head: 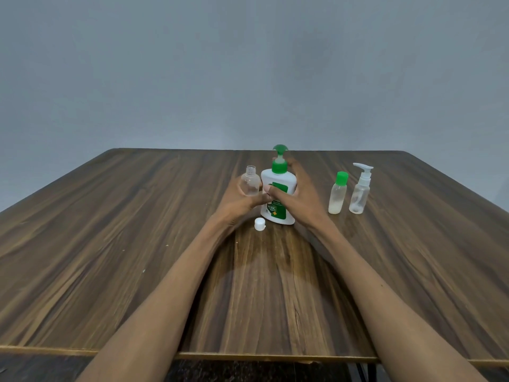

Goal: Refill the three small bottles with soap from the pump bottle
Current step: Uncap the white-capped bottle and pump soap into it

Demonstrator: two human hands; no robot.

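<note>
A white pump bottle (278, 186) with a green pump head stands upright mid-table. My right hand (298, 199) grips its body from the right side. My left hand (239, 201) holds a small clear bottle (250, 181) with an open neck, just left of the pump bottle. Its white cap (259, 224) lies on the table in front of the pump bottle. To the right stand a small bottle with a green cap (338, 194), holding a little pale liquid at the bottom, and a small clear bottle with a white pump top (360, 191).
The brown wooden table (137, 244) reaches to a grey wall behind. Its front edge runs below my forearms.
</note>
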